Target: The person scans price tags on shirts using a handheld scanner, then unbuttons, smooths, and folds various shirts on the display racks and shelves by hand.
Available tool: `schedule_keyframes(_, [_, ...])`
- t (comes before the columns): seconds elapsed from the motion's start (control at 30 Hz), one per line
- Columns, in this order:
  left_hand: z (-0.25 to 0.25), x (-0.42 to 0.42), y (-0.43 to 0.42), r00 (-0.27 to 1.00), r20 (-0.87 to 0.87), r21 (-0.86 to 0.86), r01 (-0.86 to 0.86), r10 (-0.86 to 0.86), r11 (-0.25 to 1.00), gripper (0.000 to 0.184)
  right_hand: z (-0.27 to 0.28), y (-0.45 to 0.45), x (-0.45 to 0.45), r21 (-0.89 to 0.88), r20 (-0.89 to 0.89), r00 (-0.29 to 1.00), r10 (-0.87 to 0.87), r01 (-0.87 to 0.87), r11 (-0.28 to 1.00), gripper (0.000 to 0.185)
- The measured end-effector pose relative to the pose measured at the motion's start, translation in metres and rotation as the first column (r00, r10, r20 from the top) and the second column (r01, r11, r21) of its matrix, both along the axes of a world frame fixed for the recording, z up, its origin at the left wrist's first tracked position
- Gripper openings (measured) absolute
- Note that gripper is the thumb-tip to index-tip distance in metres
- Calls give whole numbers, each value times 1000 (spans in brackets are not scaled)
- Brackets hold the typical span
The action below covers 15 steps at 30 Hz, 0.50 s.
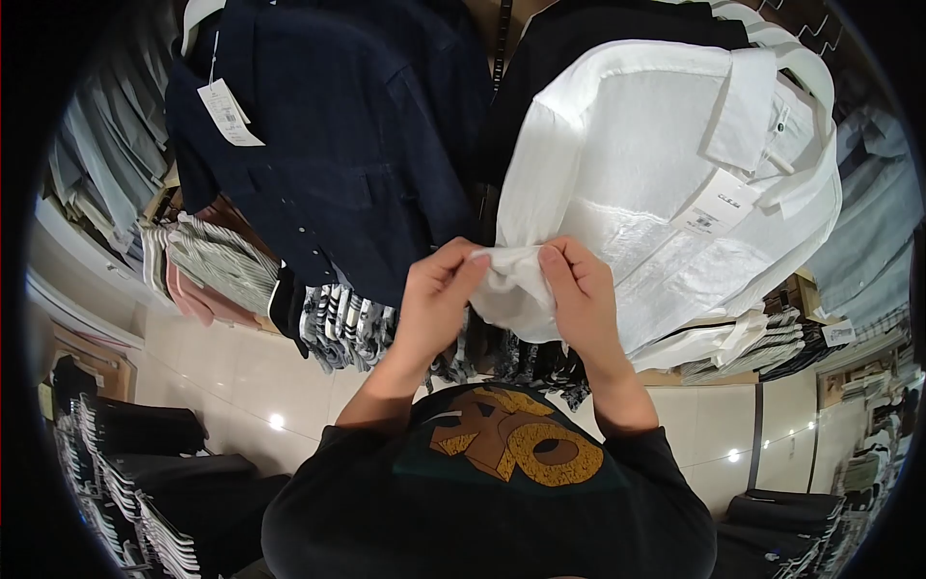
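Observation:
A white button shirt (617, 183) hangs on a white hanger at the right of the rack, with a paper tag (714, 205) near its collar. Its sleeve comes down toward me, and both my hands pinch the cuff end. My left hand (439, 294) grips the cuff's left side between thumb and fingers. On the other side, my right hand (582, 294) pinches the fabric with its thumb on top. The cloth between them is bunched and stretched. Left of it hangs a dark navy shirt (338, 145) with its own white tag (230, 114).
Striped and pink garments (207, 265) hang lower left, and patterned ones (342, 323) hang below the navy shirt. Dark folded clothes (154, 429) lie at the lower left. More light clothes (863, 212) hang at the far right. The floor is pale shiny tile (251, 376).

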<state>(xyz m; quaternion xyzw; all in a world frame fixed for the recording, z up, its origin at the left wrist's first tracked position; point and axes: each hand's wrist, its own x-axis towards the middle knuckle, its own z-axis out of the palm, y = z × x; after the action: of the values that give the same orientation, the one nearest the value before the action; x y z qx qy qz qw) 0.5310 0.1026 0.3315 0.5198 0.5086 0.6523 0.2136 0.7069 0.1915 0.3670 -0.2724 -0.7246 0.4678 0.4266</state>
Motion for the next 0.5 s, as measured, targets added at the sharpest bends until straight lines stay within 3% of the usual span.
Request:
schedule_keyframes(0.03, [3,-6,1,917,364,-14,177,-160,984,18,2,3,0,-136,8,995,104,-102,985,23])
schedule_keyframes(0.07, [6,-9,1,683,676,38,342,-276,939,23,0,6,-1,-137,8,995,104,-101,985,23])
schedule_keyframes(0.13, [11,-4,3,613,730,64,378,-302,923,30,-7,13,-1,-380,-203,946,253,-314,870,22])
schedule_keyframes(0.2, [15,4,5,468,859,63,307,-208,950,32,-8,15,-1,-432,-284,917,280,-383,816,21])
schedule_keyframes(0.27, [9,0,6,508,824,97,313,-252,945,34,-6,14,2,-475,-366,882,297,-452,755,20])
schedule_keyframes(0.37, [7,-2,6,579,755,126,331,-307,935,33,-4,13,9,-486,-339,908,246,-393,780,19])
schedule_keyframes(0.43, [-1,-8,5,612,726,120,336,-314,934,31,-18,24,16,-388,-317,924,213,-332,860,18])
schedule_keyframes(0.5, [-12,-18,7,613,636,196,458,-468,867,19,-30,35,20,-362,-358,920,158,-293,885,18])
